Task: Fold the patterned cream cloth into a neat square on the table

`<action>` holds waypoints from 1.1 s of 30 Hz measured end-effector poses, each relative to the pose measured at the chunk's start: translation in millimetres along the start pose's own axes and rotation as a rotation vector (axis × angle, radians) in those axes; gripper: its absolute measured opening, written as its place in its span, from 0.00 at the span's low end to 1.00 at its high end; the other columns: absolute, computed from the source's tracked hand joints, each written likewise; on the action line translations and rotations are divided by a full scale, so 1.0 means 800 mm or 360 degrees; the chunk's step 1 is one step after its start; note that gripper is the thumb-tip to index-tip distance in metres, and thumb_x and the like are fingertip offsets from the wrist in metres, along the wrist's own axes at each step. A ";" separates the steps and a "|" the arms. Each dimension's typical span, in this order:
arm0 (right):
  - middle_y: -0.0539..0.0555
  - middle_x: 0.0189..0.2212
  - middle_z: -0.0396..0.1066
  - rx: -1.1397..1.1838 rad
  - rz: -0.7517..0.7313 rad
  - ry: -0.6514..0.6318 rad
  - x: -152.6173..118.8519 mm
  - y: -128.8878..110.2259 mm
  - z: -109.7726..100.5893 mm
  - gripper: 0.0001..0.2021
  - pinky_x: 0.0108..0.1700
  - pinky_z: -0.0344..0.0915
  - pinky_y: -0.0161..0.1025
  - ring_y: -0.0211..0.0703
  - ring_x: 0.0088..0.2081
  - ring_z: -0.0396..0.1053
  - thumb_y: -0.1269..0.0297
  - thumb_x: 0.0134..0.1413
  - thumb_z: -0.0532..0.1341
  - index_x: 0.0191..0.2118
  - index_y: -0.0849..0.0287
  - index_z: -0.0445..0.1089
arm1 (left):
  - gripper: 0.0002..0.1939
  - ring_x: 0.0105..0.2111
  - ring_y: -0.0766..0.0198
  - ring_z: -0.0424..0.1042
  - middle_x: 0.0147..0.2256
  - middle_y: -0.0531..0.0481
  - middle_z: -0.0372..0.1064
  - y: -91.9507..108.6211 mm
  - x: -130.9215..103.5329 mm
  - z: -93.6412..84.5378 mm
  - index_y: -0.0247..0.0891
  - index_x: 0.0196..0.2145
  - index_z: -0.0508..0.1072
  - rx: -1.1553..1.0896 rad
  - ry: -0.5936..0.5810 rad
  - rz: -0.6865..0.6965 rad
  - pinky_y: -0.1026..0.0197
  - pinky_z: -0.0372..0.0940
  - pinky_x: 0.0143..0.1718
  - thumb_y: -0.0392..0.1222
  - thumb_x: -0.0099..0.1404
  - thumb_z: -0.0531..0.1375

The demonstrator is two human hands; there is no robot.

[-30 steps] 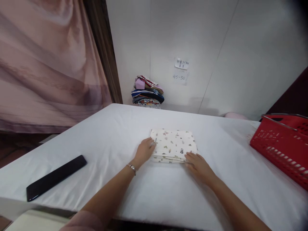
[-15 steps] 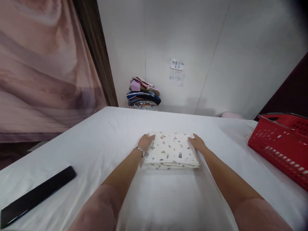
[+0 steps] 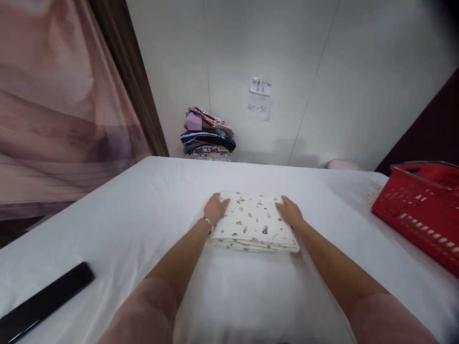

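Observation:
A folded white cloth (image 3: pixel 253 223) with small coloured prints lies flat in the middle of the white-covered table (image 3: pixel 143 205). My left hand (image 3: pixel 214 208) grips its far left corner, a bracelet on the wrist. My right hand (image 3: pixel 289 212) holds the far right corner, fingers curled over the edge. Both forearms reach forward along the cloth's sides.
A red plastic basket (image 3: pixel 419 210) with a metal handle stands at the table's right edge. A long black flat object (image 3: pixel 43 302) lies at the near left. A pile of folded clothes (image 3: pixel 208 134) sits against the wall behind the table. A pink curtain (image 3: pixel 53 105) hangs at the left.
Both hands moved from the cloth's near edge to its far corners, and my arms stretched forward. The view has shifted closer and slightly right.

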State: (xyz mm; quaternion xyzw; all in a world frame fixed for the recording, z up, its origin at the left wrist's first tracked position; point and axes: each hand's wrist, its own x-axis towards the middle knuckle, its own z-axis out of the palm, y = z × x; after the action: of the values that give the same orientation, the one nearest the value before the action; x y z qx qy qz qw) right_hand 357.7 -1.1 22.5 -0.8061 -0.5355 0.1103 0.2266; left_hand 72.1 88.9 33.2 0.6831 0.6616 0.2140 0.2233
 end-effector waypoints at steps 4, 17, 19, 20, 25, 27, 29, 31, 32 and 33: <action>0.62 0.60 0.55 -0.0112 -0.0211 0.0060 -0.023 -0.012 -0.011 0.28 0.58 0.52 0.49 0.55 0.60 0.52 0.57 0.56 0.52 0.61 0.61 0.53 | 0.28 0.53 0.54 0.63 0.55 0.38 0.61 -0.007 -0.023 -0.016 0.34 0.55 0.60 -0.0007 0.0081 0.0295 0.56 0.59 0.52 0.52 0.61 0.53; 0.55 0.48 0.69 -0.0008 -0.1141 -0.0196 -0.138 -0.043 -0.020 0.15 0.54 0.56 0.46 0.46 0.52 0.62 0.61 0.61 0.48 0.44 0.54 0.71 | 0.15 0.52 0.59 0.63 0.49 0.47 0.69 -0.034 -0.124 -0.033 0.41 0.44 0.73 -0.0042 0.0017 0.0935 0.55 0.54 0.57 0.46 0.64 0.52; 0.55 0.42 0.72 0.0090 -0.1211 -0.0203 -0.149 -0.051 -0.021 0.15 0.51 0.59 0.43 0.45 0.47 0.66 0.62 0.62 0.48 0.42 0.54 0.72 | 0.14 0.51 0.59 0.64 0.47 0.48 0.70 -0.031 -0.141 -0.034 0.42 0.43 0.73 -0.0069 0.0080 0.1068 0.53 0.54 0.56 0.48 0.64 0.53; 0.54 0.41 0.72 0.0118 -0.1235 -0.0221 -0.155 -0.055 -0.020 0.15 0.49 0.60 0.43 0.44 0.45 0.67 0.62 0.62 0.48 0.42 0.54 0.71 | 0.14 0.50 0.59 0.65 0.46 0.48 0.70 -0.030 -0.149 -0.032 0.42 0.43 0.73 -0.0065 0.0084 0.1142 0.53 0.55 0.55 0.48 0.64 0.54; 0.55 0.42 0.71 0.0053 -0.1216 -0.0138 -0.170 -0.063 -0.001 0.12 0.48 0.60 0.43 0.46 0.45 0.65 0.63 0.59 0.53 0.45 0.55 0.70 | 0.10 0.45 0.60 0.66 0.42 0.48 0.71 -0.030 -0.167 -0.016 0.42 0.41 0.73 0.0054 0.0025 0.1330 0.54 0.57 0.50 0.43 0.64 0.55; 0.56 0.42 0.70 -0.0011 -0.1196 -0.0099 -0.170 -0.064 0.005 0.12 0.47 0.60 0.42 0.45 0.44 0.64 0.65 0.59 0.54 0.45 0.57 0.70 | 0.10 0.43 0.60 0.66 0.41 0.48 0.71 -0.031 -0.166 -0.011 0.42 0.41 0.73 0.0082 0.0035 0.1325 0.54 0.57 0.48 0.41 0.65 0.54; 0.56 0.41 0.70 -0.0064 -0.1196 -0.0095 -0.170 -0.064 0.008 0.11 0.46 0.60 0.41 0.45 0.43 0.63 0.66 0.59 0.54 0.44 0.57 0.71 | 0.11 0.43 0.60 0.66 0.40 0.48 0.71 -0.031 -0.165 -0.008 0.42 0.41 0.73 0.0099 0.0040 0.1332 0.55 0.58 0.47 0.40 0.65 0.53; 0.55 0.40 0.70 -0.0071 -0.1181 -0.0091 -0.171 -0.066 0.008 0.11 0.45 0.60 0.40 0.44 0.42 0.63 0.66 0.59 0.53 0.43 0.57 0.71 | 0.11 0.43 0.60 0.65 0.41 0.48 0.71 -0.029 -0.166 -0.007 0.41 0.41 0.73 0.0111 0.0034 0.1350 0.55 0.58 0.47 0.41 0.66 0.52; 0.55 0.40 0.70 -0.0054 -0.1162 -0.0084 -0.172 -0.067 0.007 0.11 0.45 0.60 0.40 0.44 0.42 0.63 0.66 0.60 0.53 0.43 0.57 0.71 | 0.11 0.44 0.60 0.65 0.41 0.48 0.71 -0.027 -0.167 -0.007 0.41 0.41 0.73 0.0113 0.0032 0.1356 0.55 0.58 0.46 0.41 0.66 0.52; 0.55 0.40 0.70 -0.0035 -0.1141 -0.0077 -0.172 -0.069 0.007 0.11 0.45 0.59 0.39 0.43 0.42 0.63 0.66 0.60 0.52 0.42 0.56 0.71 | 0.12 0.44 0.60 0.65 0.41 0.48 0.71 -0.026 -0.168 -0.006 0.41 0.41 0.73 0.0113 0.0027 0.1361 0.55 0.58 0.46 0.42 0.66 0.51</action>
State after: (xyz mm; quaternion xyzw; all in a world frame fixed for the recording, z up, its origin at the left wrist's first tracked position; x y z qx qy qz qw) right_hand 255.2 -107.8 35.5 -0.5665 -0.7906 0.0372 0.2293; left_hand 48.3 -44.8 25.5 0.9013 0.3277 0.2702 0.0854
